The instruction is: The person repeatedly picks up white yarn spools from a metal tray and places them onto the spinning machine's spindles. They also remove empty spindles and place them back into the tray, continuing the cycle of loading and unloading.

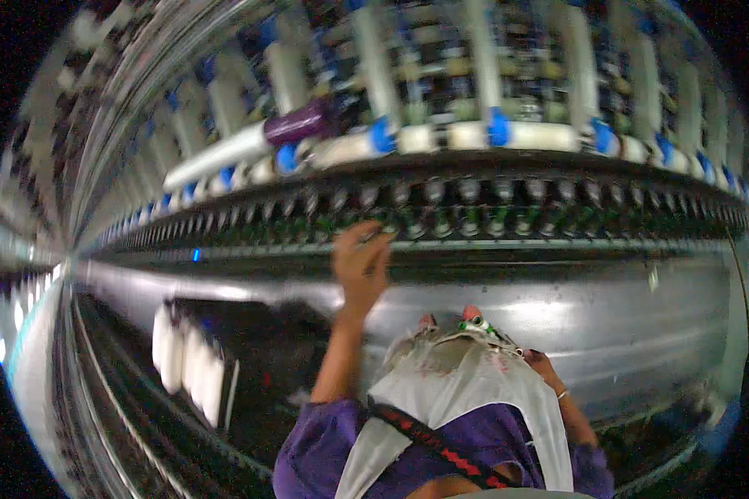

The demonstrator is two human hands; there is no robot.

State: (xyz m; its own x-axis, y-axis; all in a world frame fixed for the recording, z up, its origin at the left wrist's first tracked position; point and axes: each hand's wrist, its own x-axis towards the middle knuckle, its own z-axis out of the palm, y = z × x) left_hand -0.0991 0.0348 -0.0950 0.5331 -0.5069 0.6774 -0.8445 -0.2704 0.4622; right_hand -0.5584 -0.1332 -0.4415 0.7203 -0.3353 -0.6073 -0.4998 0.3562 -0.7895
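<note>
My left hand (362,266) is raised to a long row of spindles (470,220) on a spinning machine. Its fingers are bent together at the row's front edge, and whatever they may pinch is too blurred to make out. Lower down on the right, my right hand (543,368) rests against the side of a white apron (449,387) tied over my purple clothing. Its fingers are dark and partly hidden by the cloth. Several small bobbins (474,322), with pinkish and green parts, poke out of the apron's open top.
Above the spindles runs a pale roller bar with blue pieces (549,135). A white tube with a purple end (225,155) lies slanted across it. A shiny metal panel (624,312) stands below. Several white cylinders (200,366) lean together at lower left.
</note>
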